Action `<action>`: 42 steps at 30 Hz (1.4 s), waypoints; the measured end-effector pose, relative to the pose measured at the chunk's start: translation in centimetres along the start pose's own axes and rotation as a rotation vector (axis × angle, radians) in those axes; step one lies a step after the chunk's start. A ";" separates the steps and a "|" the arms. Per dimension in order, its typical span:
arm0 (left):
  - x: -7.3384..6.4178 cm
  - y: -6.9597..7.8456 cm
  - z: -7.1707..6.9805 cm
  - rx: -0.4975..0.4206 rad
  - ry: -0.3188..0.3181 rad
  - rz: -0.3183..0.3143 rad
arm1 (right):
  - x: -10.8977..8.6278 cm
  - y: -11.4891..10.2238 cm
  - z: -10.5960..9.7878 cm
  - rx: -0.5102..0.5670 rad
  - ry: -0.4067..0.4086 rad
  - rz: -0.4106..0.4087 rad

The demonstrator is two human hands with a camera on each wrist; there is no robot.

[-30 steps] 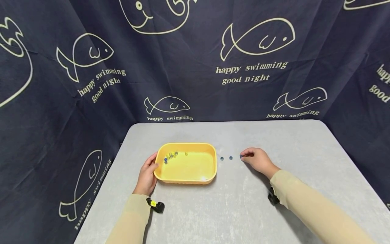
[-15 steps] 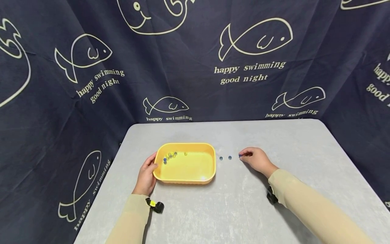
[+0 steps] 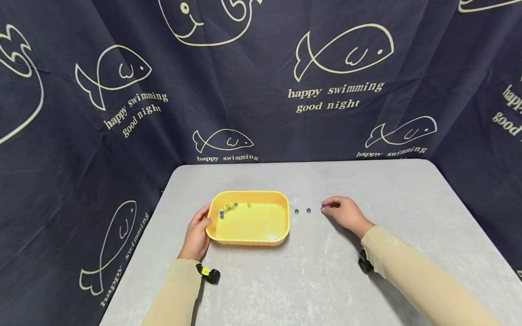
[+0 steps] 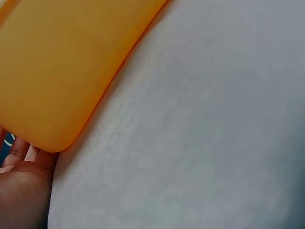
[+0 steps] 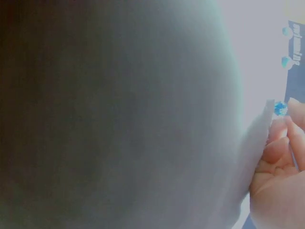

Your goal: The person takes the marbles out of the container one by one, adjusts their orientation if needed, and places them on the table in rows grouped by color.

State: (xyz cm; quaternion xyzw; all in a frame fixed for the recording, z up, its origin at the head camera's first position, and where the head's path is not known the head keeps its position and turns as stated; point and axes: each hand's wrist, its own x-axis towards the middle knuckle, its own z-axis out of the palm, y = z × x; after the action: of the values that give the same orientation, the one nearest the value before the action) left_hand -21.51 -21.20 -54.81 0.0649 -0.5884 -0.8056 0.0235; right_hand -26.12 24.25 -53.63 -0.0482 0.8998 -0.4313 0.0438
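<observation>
My left hand (image 3: 197, 235) grips the left end of a yellow plastic basin (image 3: 248, 240), its thumb over the rim. Several small clear-yellow and blue marbles (image 3: 229, 209) lie inside, mostly by the basin's upper left corner. To the right, my right hand (image 3: 346, 215) pinches a small blue marble (image 5: 280, 109) between thumb and fingertips at the tabletop. Two more blue marbles, a nearer one (image 3: 308, 210) and one close to the basin (image 3: 297, 211), sit in a row with it. In the left wrist view, the basin's outer wall (image 4: 62, 71) hides part of the left fingers.
The grey table (image 3: 281, 285) carries the basin and the marble row. A dark blue curtain (image 3: 269, 122) printed with fish hangs behind it and along the sides. Black wrist cameras are strapped to both arms, such as the left one (image 3: 211, 275).
Both hands keep the same places, the left on the basin and the right at the blue marble. Only a slight shift of the head view shows.
</observation>
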 end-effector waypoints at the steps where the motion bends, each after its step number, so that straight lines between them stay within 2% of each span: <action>1: 0.0 0.0 0.0 -0.003 0.001 0.000 | -0.1 -0.3 0.0 0.012 0.003 0.009; 5: 0.1 -0.1 -0.1 0.002 0.000 -0.005 | -0.4 -1.8 0.1 0.058 0.024 -0.007; 11: 0.2 -0.1 -0.1 -0.004 -0.002 0.004 | -0.4 -6.2 1.1 0.084 0.064 -0.114; 23: 0.2 -0.1 0.1 -0.014 -0.011 0.004 | 0.3 -14.2 5.6 0.173 -0.029 -0.166; 28: 0.1 0.0 -0.1 -0.027 -0.027 0.015 | 0.4 -16.9 8.1 0.163 -0.058 -0.212; 34: 0.1 -0.1 -0.3 -0.031 -0.037 0.014 | 0.9 -19.7 10.7 0.133 -0.093 -0.246; 42: 0.2 0.0 -0.2 -0.005 -0.014 0.000 | 2.5 -21.2 13.5 0.068 -0.098 -0.243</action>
State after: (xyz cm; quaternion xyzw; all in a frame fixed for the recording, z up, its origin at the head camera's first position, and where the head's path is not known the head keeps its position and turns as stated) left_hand -21.72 -21.39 -54.92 0.0592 -0.5864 -0.8076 0.0194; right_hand -25.96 0.31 -45.54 -0.1761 0.8690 -0.4610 0.0368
